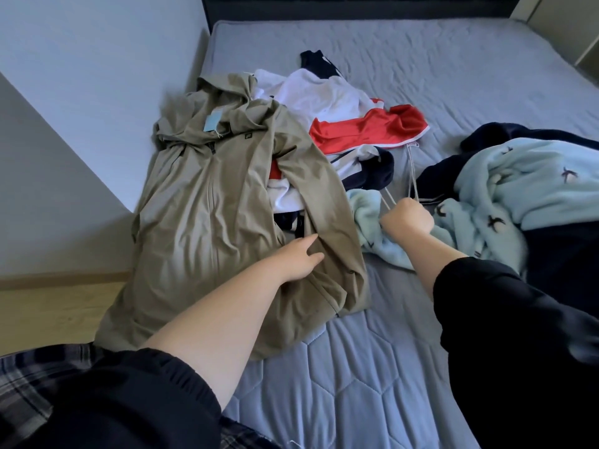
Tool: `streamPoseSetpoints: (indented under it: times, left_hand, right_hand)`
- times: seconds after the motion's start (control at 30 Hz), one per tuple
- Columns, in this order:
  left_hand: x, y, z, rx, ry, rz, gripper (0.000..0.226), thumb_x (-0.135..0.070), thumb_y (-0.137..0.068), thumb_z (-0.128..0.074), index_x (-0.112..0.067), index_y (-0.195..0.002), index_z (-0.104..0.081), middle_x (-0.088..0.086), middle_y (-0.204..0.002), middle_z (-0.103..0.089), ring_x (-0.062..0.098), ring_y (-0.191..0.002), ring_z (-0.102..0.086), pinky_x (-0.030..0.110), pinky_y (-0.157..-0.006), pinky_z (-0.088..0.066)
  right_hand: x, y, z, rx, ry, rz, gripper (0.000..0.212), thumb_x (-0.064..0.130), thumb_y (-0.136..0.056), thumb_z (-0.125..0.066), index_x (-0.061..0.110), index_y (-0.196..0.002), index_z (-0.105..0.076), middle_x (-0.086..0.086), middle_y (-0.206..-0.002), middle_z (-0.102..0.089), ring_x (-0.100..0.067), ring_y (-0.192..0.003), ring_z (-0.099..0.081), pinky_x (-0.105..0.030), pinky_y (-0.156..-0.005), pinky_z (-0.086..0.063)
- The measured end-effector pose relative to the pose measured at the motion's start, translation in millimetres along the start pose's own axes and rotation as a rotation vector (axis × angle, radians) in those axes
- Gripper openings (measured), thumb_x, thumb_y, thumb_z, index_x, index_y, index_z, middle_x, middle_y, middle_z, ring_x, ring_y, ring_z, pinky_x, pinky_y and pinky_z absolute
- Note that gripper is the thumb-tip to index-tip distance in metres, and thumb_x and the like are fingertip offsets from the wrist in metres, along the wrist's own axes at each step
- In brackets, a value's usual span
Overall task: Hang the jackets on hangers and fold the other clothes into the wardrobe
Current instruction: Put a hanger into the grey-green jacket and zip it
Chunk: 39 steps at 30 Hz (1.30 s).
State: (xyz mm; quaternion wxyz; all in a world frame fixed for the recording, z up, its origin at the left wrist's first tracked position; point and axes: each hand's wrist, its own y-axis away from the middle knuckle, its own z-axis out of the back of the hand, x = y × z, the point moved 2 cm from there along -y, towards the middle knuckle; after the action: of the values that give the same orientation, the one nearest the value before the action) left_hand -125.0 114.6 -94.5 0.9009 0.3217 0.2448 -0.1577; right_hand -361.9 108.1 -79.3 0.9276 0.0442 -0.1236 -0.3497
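Hands are apart, at work on different things: the left hand (303,259) lies with straight fingers pressed flat on the sleeve (311,176) of the khaki hooded zip jacket (201,202), while the right hand (407,218), at about 3 o'clock from it, is a closed fist clamped round what looks like a thin pale wire hanger (412,176), its rods rising toward 12 o'clock; whether it is truly a hanger I judge from its shape alone. The jacket lies front up along the 9 o'clock edge of the blue-grey quilted mattress (356,367), its hood (227,89) toward 12 o'clock, a light blue paper tag (211,122) near the collar and the hem hanging off toward 6 o'clock; its sleeve is draped over a heap of white, red and navy sports clothes (356,128) at 12 to 1 o'clock. The hanger rests on a pale blue fleece garment with dark bird prints (525,176) at 3 o'clock, so lift it straight up to free it without snagging the pile. The step in hand seems to be getting this jacket onto the hanger; to do it well, pull the sleeve clear of the heap, keep the flat palm holding the body, and bring the hanger to the collar at 11 o'clock; open the zip a little if the neck is tight, feed one hanger arm into each shoulder in turn, and settle the hood behind; the fabric looks slippery, so centre it before lifting. No wardrobe can be made out for certain.
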Motion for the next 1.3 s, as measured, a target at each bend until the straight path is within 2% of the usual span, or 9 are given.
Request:
streamPoseSetpoints:
  times: [0.1,0.33,0.5,0.67,0.73,0.8,0.87,1.07,1.3]
  left_hand:
    - [0,3,-1,0.01,-0.069,0.0,0.055,-0.037,-0.1,-0.04,-0.018,-0.15,-0.028,0.005,-0.157,-0.022,0.021,-0.143,-0.025,0.028,-0.115,-0.021]
    - [-5,10,3,0.028,-0.196,-0.029,0.055,-0.033,-0.1,-0.044,-0.013,-0.149,-0.03,0.005,-0.155,-0.027,0.022,-0.141,-0.029,0.025,-0.109,-0.024]
    - [3,14,7,0.042,-0.18,0.009,0.055,-0.032,-0.098,-0.048,-0.014,-0.148,-0.033,0.006,-0.152,-0.034,0.023,-0.137,-0.036,0.025,-0.107,-0.029]
    - [8,15,9,0.046,-0.123,0.023,0.05,-0.03,-0.097,-0.05,-0.018,-0.144,-0.039,0.005,-0.145,-0.045,0.022,-0.129,-0.045,0.025,-0.103,-0.036]
    - [7,15,9,0.049,-0.112,0.025,0.051,-0.03,-0.097,-0.05,-0.018,-0.145,-0.038,0.005,-0.145,-0.044,0.022,-0.129,-0.045,0.025,-0.103,-0.036]
    - [8,14,8,0.048,-0.108,0.037,0.054,-0.032,-0.097,-0.05,-0.018,-0.147,-0.034,0.006,-0.147,-0.041,0.022,-0.131,-0.043,0.027,-0.105,-0.034]
    - [9,13,6,0.045,-0.111,0.048,0.057,-0.033,-0.097,-0.05,-0.018,-0.149,-0.032,0.006,-0.149,-0.039,0.022,-0.133,-0.041,0.027,-0.106,-0.033]
    - [7,11,-1,0.05,-0.196,-0.007,0.057,-0.03,-0.097,-0.05,-0.013,-0.148,-0.032,0.007,-0.153,-0.033,0.023,-0.138,-0.035,0.025,-0.109,-0.028]
    - [11,10,-1,0.051,-0.204,-0.035,0.054,-0.028,-0.097,-0.05,-0.013,-0.146,-0.035,0.007,-0.152,-0.034,0.022,-0.138,-0.034,0.025,-0.109,-0.027]
  right_hand:
    - [-3,5,4,-0.026,0.088,0.058,0.022,0.022,-0.087,-0.053,0.005,-0.099,-0.061,-0.007,-0.084,-0.061,-0.028,-0.08,-0.059,-0.033,-0.071,-0.048]
    - [-4,14,2,-0.063,0.061,0.056,0.031,0.026,-0.095,-0.041,0.004,-0.099,-0.063,-0.012,-0.094,-0.066,-0.031,-0.086,-0.062,-0.035,-0.076,-0.051]
    - [5,22,-2,-0.085,0.061,0.17,0.031,0.027,-0.092,-0.04,0.008,-0.093,-0.065,-0.006,-0.085,-0.063,-0.027,-0.072,-0.053,-0.028,-0.062,-0.039]
    - [17,31,-10,-0.154,-0.046,0.409,0.027,0.024,-0.091,-0.046,0.005,-0.105,-0.059,-0.012,-0.112,-0.057,-0.032,-0.1,-0.051,-0.036,-0.076,-0.04]
    - [11,23,-11,-0.203,-0.166,0.273,0.033,0.018,-0.089,-0.05,0.002,-0.117,-0.052,-0.016,-0.125,-0.047,-0.034,-0.115,-0.043,-0.041,-0.091,-0.038]
    - [0,13,-14,-0.052,-0.36,-0.01,0.042,0.015,-0.091,-0.051,-0.001,-0.129,-0.042,-0.019,-0.135,-0.042,-0.035,-0.123,-0.042,-0.04,-0.099,-0.038]
    - [-7,10,-16,0.116,-0.427,-0.134,0.042,0.014,-0.093,-0.05,-0.003,-0.13,-0.043,-0.02,-0.133,-0.048,-0.034,-0.121,-0.049,-0.037,-0.094,-0.042]
    - [-4,11,-15,0.163,-0.48,-0.2,0.02,0.008,-0.093,-0.049,-0.003,-0.109,-0.055,-0.016,-0.104,-0.061,-0.032,-0.092,-0.058,-0.031,-0.069,-0.039]
    - [2,27,-15,-0.058,-0.471,-0.254,0.027,0.01,-0.092,-0.05,0.0,-0.117,-0.053,-0.017,-0.117,-0.061,-0.036,-0.111,-0.057,-0.038,-0.087,-0.045]
